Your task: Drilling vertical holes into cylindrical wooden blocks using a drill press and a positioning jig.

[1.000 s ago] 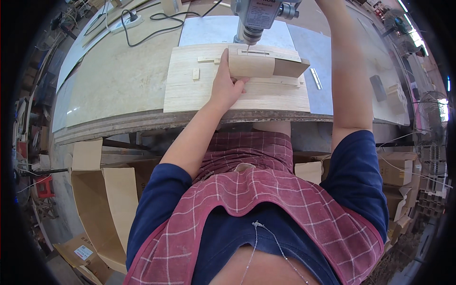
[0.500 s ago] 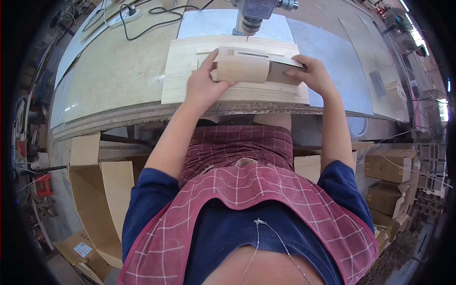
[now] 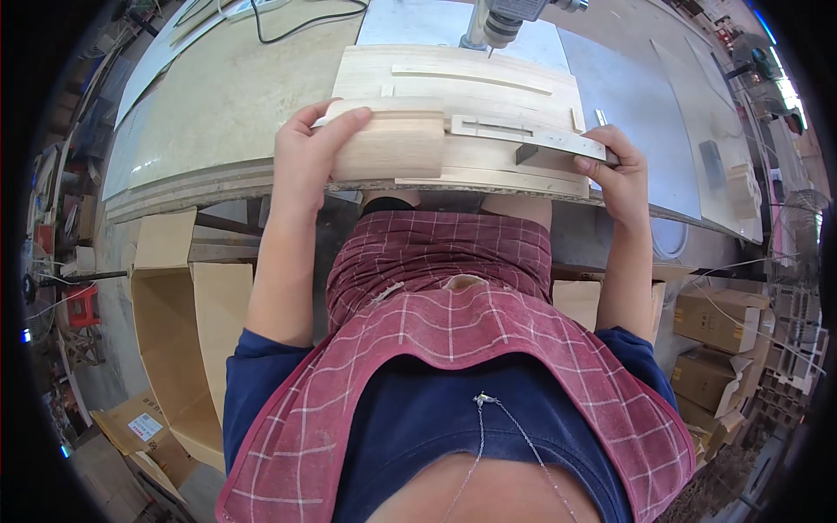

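Observation:
My left hand (image 3: 307, 161) grips a pale wooden piece (image 3: 392, 148) with a rounded front face, thumb on top. In my right hand (image 3: 617, 170) is the end of a slotted flat plate (image 3: 554, 138), with a thin dark flap hanging below it. The wooden piece and the plate lie end to end, and I cannot tell if they still touch. Both are held over a light wooden board (image 3: 375, 61) with thin strips fixed on it. Behind the board, a drill chuck (image 3: 501, 30) points its bit downward.
The bench (image 3: 235, 96) carries a black cable (image 3: 305, 28) at the back left. A small dark block (image 3: 711, 164) lies to the right. An opened cardboard box (image 3: 174, 322) stands below on the left, and stacked cartons (image 3: 715, 318) on the right.
The wooden piece and the slotted plate, earlier lying together, have drawn apart lengthwise. My left hand moved left with the wood, my right hand rightward with the plate. The view shifted slightly.

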Tool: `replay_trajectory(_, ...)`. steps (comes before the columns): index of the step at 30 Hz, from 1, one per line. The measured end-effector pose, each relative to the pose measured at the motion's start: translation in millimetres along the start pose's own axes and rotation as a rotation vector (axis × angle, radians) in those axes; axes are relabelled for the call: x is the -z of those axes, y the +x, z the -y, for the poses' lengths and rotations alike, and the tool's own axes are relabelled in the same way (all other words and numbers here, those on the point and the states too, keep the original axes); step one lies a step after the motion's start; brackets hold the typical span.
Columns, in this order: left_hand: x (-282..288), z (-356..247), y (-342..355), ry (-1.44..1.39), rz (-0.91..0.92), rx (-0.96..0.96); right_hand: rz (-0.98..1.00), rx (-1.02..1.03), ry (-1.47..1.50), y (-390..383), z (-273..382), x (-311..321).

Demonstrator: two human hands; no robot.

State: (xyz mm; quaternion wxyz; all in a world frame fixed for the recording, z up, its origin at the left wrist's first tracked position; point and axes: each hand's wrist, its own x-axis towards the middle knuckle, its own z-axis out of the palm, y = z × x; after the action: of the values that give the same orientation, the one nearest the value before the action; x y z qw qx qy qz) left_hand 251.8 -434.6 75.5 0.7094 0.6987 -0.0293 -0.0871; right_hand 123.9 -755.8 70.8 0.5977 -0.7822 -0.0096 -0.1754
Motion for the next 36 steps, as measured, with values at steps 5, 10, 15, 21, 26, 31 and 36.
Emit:
replay_trajectory(5,-19,0,-9,0.082,0.042,-0.02,0.008,-0.061,0.036,1,-3,-9)
replay_trajectory(10,-27,12,-1,-0.417,0.303,0.292,-0.018,-0.034,0.011,8,-10,-22)
replay_trajectory(15,-47,29,19,-0.287,0.357,0.19,-0.07,-0.052,-0.032,24,-22,-29)
replay_trajectory(21,-85,37,45,-0.011,0.4,-0.105,-0.214,-0.052,-0.148,48,-59,-14)
replay_trajectory(26,-96,51,64,0.494,0.324,-0.293,-0.291,-0.065,-0.28,64,-73,-11)
replay_trajectory(31,-93,65,62,0.41,0.228,-0.35,-0.264,-0.052,-0.395,80,-75,-21)
replay_trajectory(36,-90,63,53,0.094,0.255,-0.187,-0.216,0.078,-0.489,82,-76,-34)
